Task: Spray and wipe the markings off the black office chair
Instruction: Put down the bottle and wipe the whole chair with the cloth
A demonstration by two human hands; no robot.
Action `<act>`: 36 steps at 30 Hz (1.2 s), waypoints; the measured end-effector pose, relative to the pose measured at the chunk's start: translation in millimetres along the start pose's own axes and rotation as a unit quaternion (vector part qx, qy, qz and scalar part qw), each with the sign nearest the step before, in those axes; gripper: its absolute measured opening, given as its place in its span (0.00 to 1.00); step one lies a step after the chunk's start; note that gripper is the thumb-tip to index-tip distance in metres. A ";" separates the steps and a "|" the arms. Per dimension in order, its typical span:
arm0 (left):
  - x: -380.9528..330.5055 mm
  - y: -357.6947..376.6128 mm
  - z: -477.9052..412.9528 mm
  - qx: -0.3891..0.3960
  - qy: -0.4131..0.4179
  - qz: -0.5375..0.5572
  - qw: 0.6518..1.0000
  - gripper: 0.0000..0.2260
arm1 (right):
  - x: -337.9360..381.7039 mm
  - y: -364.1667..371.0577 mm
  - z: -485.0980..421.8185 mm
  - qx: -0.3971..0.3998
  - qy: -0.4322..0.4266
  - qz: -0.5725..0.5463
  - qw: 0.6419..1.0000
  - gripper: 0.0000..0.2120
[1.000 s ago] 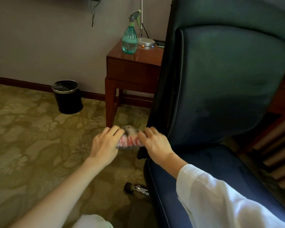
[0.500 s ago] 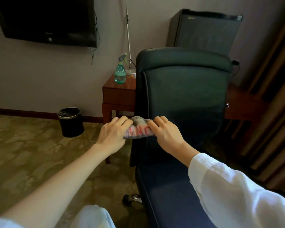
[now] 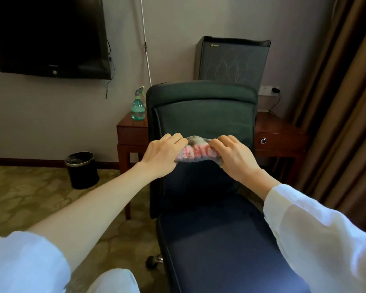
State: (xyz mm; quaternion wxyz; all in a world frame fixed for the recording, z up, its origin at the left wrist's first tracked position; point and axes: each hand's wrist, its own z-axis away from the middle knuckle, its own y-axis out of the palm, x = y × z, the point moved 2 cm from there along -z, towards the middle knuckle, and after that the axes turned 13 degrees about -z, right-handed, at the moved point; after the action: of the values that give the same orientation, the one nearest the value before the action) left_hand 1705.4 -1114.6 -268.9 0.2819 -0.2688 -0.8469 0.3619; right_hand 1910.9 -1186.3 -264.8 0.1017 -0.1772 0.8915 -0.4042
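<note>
The black office chair (image 3: 203, 115) stands directly ahead, its seat (image 3: 216, 240) nearest you. Your left hand (image 3: 163, 154) and right hand (image 3: 234, 157) each grip one end of a bunched cloth (image 3: 197, 153) with red lettering. Your fingers are curled over it at mid-height of the backrest. You cannot tell whether the cloth touches the backrest. Behind the chair, the green spray bottle (image 3: 138, 106) stands upright on the wooden desk (image 3: 131, 132). A black waste bin (image 3: 82, 170) stands on the carpet to the desk's left. A mini fridge (image 3: 232, 62) is farthest.
</note>
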 end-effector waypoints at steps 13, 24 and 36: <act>63.4 -16.8 -214.2 -0.016 0.103 -0.043 0.994 0.21 | -139.9 -48.6 -151.6 0.013 0.014 -0.024 1.000 0.30; 164.9 -88.7 -308.0 0.103 0.067 0.052 0.991 0.25 | -146.4 -123.7 -293.1 0.100 0.080 -0.049 0.991 0.24; 251.2 -103.7 -296.3 0.125 0.095 0.055 0.986 0.26 | -88.6 -106.8 -356.2 0.124 0.121 -0.062 0.983 0.24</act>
State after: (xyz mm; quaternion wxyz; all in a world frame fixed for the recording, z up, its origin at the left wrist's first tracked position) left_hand 1703.6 -873.8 53.1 0.3720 -0.3112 -0.7484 0.4524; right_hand 1901.5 -972.3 51.8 -0.0114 -0.1680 0.8275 -0.5356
